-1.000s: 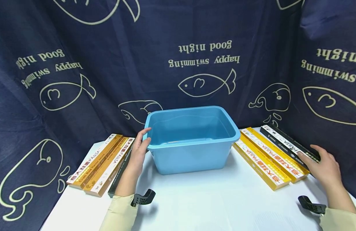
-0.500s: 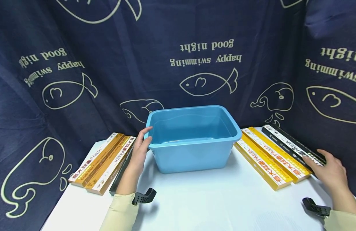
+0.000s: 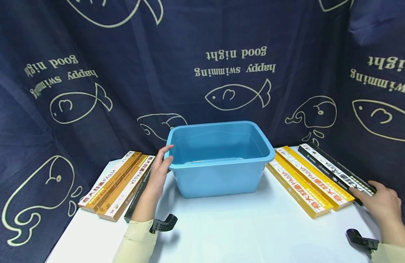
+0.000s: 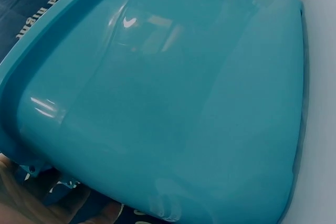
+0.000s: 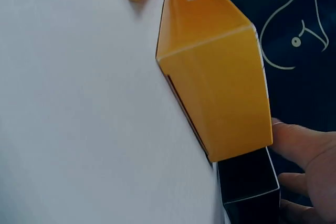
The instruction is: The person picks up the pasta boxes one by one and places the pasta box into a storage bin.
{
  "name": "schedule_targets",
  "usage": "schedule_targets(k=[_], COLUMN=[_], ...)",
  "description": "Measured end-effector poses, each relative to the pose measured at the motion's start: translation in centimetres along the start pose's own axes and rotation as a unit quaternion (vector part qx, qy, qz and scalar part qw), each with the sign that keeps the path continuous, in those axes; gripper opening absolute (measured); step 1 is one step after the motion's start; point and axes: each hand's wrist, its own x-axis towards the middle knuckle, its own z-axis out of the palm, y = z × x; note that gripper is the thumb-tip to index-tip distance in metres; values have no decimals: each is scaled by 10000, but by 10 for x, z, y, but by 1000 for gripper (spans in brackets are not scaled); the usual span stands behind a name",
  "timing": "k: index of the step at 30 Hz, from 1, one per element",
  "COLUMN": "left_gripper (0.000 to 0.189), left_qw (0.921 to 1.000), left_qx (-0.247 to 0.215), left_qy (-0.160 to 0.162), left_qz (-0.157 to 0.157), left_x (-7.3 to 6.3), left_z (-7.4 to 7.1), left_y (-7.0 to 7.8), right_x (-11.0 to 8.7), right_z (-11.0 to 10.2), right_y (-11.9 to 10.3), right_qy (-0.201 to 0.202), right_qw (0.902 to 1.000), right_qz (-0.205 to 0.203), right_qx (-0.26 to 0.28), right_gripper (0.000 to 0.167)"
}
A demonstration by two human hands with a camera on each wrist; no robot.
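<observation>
My left hand (image 3: 156, 179) grips the left rim of a blue plastic bin (image 3: 219, 179), whose inside looks bare. In the left wrist view the bin's wall (image 4: 173, 103) fills most of the picture, with fingers under its rim. At the far right, my right hand (image 3: 383, 202) holds the near end of a black pasta box (image 3: 337, 171), thumb on one side and fingers on the other. Seen from the right wrist, the black box (image 5: 249, 174) lies beside a yellow pasta box (image 5: 215, 98); the fingertips are partly hidden.
Two yellow pasta boxes (image 3: 299, 186) lie right of the bin. Left of it are orange pasta boxes (image 3: 114, 182) and a black box (image 3: 137, 202), partly behind my left forearm. A dark blue curtain (image 3: 189, 73) stands behind the white table (image 3: 228, 230).
My right hand has slid towards me and to the right along the black pasta box, uncovering more of its lettering. The left hand keeps its place on the bin's rim.
</observation>
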Motion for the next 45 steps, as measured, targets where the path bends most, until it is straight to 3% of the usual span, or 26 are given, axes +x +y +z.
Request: schedule_targets(k=[6, 16, 25, 35, 40, 45], left_gripper=[44, 45, 47, 47, 46, 45], left_qw=[9998, 9995, 9990, 9991, 9992, 9995], left_qx=[-40, -22, -52, -10, 0, 0], left_qy=[-28, 0, 25, 10, 38, 29], left_qz=[-167, -301, -451, -430, -397, -322], left_x=[0, 1, 0, 0, -1, -1], left_z=[-1, -2, -3, -3, -3, -3], left_y=[3, 7, 10, 8, 7, 7], right_x=[4, 7, 0, -7, -8, -13], right_z=[2, 4, -5, -14, -15, -14], right_y=[7, 11, -2, -13, -21, -32], right_qy=[91, 118, 194, 461, 752, 1037], right_qw=[9992, 9992, 9992, 9959, 9891, 9757], right_qz=[-313, -255, 90, 67, 149, 333], right_qx=[-229, -266, 334, 781, 1257, 1900], right_gripper=[75, 69, 82, 85, 82, 79])
